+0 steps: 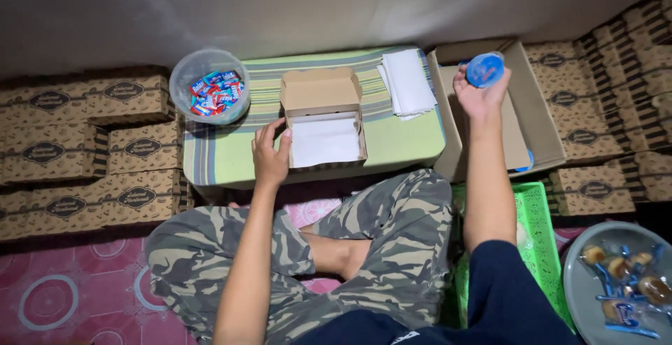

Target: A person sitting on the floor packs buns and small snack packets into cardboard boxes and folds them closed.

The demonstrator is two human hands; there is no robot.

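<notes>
An open brown cardboard box (321, 93) lined with white paper stands on a low striped green table (224, 156). My left hand (270, 154) rests against the box's left side, fingers on its edge. My right hand (478, 95) is raised over a large open carton (542, 117) at the right and grips a small round cup with a blue lid (485, 70).
A clear tub of wrapped candies (210, 87) stands at the table's left end, a stack of white paper sheets (408, 81) at its right. Stacked printed boxes (84, 149) line both sides. A green basket (539, 233) and a grey tray of pastries (623, 282) lie at right.
</notes>
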